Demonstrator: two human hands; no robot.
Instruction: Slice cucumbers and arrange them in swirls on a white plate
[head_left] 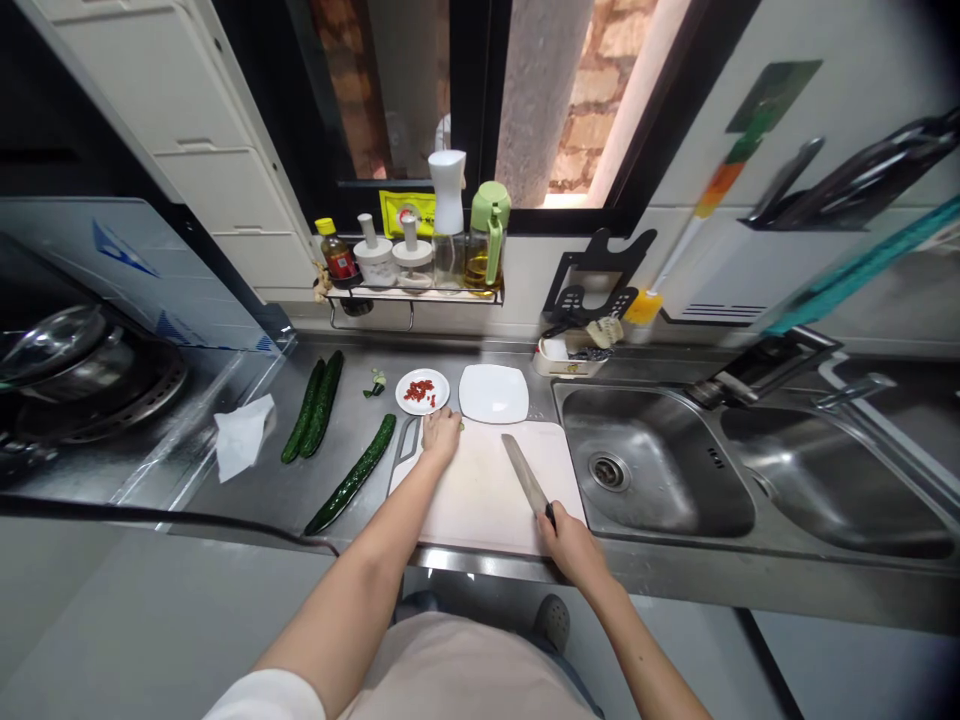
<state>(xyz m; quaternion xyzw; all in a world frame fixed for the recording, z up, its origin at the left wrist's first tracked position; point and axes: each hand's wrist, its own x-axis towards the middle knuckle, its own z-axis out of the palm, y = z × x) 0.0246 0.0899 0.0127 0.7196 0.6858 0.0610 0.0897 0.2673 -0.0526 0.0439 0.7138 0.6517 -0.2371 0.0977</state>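
Head view: right hand (574, 545) grips a knife (526, 475) over a white cutting board (480, 490).
Fingers hide most of the handle. Farther off, the left hand (441, 437) covers the board's far edge; a green bit (462, 426) peeks out, whether gripped I cannot tell. One cucumber (352, 487) lies left of the board.
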